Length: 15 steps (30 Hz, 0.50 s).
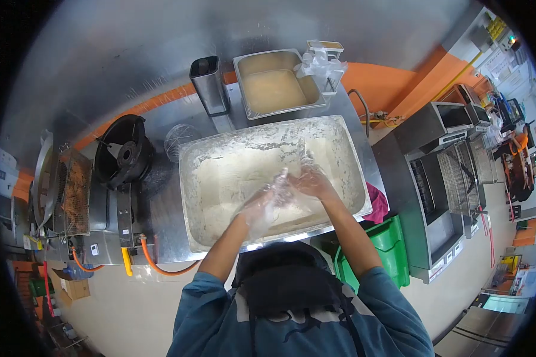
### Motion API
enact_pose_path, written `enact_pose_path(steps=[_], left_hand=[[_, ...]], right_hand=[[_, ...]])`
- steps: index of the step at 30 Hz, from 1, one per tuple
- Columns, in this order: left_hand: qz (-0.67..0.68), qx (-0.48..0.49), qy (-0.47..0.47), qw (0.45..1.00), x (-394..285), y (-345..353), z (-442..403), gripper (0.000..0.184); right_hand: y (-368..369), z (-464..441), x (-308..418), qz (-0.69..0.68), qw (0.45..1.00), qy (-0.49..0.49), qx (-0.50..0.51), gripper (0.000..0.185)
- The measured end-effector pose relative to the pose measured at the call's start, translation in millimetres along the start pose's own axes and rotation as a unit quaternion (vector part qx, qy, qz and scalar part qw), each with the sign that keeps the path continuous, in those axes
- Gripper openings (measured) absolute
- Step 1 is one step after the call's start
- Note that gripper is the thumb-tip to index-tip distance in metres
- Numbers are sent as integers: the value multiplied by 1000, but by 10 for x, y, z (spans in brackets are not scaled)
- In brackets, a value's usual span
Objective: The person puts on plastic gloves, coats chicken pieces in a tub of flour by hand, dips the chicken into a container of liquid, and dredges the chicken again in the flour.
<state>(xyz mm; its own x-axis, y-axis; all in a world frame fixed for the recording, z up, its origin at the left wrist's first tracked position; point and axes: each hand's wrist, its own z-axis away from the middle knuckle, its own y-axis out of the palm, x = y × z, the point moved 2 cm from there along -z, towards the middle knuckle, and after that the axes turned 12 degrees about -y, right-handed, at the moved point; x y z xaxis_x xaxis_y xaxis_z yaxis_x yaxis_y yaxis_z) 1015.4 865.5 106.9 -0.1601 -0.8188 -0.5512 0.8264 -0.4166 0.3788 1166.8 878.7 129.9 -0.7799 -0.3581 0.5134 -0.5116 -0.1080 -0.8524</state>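
Observation:
A large metal tray (pixel 187 178) full of pale flour (pixel 220 178) rests on the steel table. Over its middle, my left hand (pixel 265 199) is coated in flour and seems to wear a thin clear glove. Beside it on the right, my right hand (pixel 311 181) is close to or touching the left one, also dusted white. A small floury piece (pixel 307 153) shows just above the right hand's fingers. The fingers of both hands are blurred, so whether they grip anything is unclear.
Behind the tray stand a smaller steel pan (pixel 274 89) of tan liquid and a metal container (pixel 209 86). A wire whisk (pixel 180 141), a black burner (pixel 125 152) and a wire basket (pixel 75 193) are left. Fryers (pixel 438 196) and a green bin (pixel 387 250) are right.

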Motion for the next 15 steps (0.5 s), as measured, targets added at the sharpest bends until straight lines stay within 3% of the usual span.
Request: enact_pose_path(steps=[2, 5, 7, 9, 10, 12, 15], left_hand=[[59, -31, 78, 995, -53, 361, 86, 51], [43, 26, 101, 994, 101, 335, -249, 41], [39, 63, 94, 993, 125, 345, -336, 35], [77, 66, 96, 990, 117, 428, -382, 32], [63, 48, 81, 994, 76, 472, -318, 30], [36, 13, 47, 998, -4, 561, -164, 25], [104, 74, 24, 992, 93, 534, -423, 24]], right_hand=[[140, -67, -157, 17, 998, -52, 13, 58], [304, -146, -411, 68, 997, -27, 10, 64], [271, -262, -409, 120, 989, 31, 81, 68], [478, -347, -620, 3, 1000, 5, 20, 72], [877, -384, -1036, -140, 986, -50, -76, 73], [989, -384, -1221, -276, 943, -93, -160, 73], [1035, -297, -1316, -342, 930, -41, -129, 69]])
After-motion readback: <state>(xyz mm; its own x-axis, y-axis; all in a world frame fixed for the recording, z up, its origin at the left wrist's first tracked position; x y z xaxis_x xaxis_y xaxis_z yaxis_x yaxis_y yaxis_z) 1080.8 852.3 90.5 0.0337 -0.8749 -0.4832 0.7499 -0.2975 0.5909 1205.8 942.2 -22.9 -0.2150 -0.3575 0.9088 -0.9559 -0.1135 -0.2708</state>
